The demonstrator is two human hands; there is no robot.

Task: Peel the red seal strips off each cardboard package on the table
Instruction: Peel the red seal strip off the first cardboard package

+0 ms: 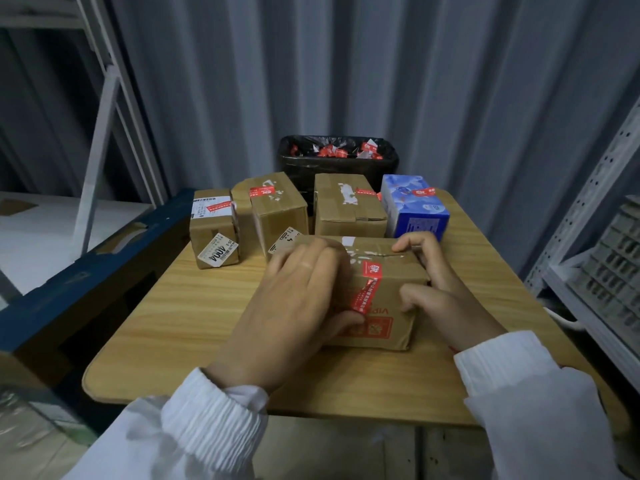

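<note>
Starting big: the wooden table (180, 306) has everything on it, and the black-bagged bin (381, 168) sits past its 12 o'clock edge. It's probably parked there so peeled bits can be tossed straight ahead; the red scraps (336, 151) inside back that up.

Four packages run from 11 to 1 o'clock: a labelled brown box (213, 244), two plain brown boxes (280, 209) (343, 209) and a blue box (415, 209). All of them show red tape, so they look like the waiting queue.

The near package (391, 282) is pulled to the 6 o'clock side, right under the person's view, as the one being worked on.

The right hand (440, 296) clamps its 3 o'clock side, fingers curled over the far top edge and thumb on the top, most likely to stop it sliding.

The left hand (294, 306) lies across the 9 o'clock half with fairly straight fingers spread over the top, pressing down rather than grabbing.

The red seal strip (369, 289) runs over the top and down the near face, between the two hands. The left thumb tip sits on its 6 o'clock end, apparently picking at that end. Nothing looks pinched yet.
</note>
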